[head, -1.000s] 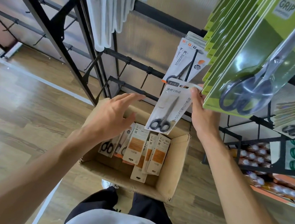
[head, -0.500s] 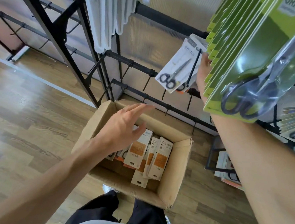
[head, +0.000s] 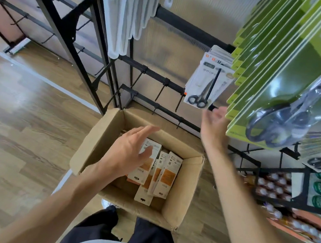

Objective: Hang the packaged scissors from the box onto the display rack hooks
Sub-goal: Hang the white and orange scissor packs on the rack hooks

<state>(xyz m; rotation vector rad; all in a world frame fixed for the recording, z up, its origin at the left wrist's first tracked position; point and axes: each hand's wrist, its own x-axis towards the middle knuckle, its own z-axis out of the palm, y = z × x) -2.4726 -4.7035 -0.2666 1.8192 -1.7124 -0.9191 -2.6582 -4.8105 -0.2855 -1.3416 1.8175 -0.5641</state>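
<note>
Down in the cardboard box [head: 96,146] your scissor packs [head: 166,177] sit upright: light, stiff cards, a bit slick. Both hands are empty, left hand [head: 130,154] spread over them, right hand [head: 214,125] loose under the hung packs [head: 208,82]. Pinch one near its hang-hole.

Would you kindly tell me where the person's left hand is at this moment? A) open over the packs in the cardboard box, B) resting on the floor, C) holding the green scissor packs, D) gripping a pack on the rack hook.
A: the left hand is spread open above the packaged scissors in the cardboard box, its fingers not curled round any of them.
</note>
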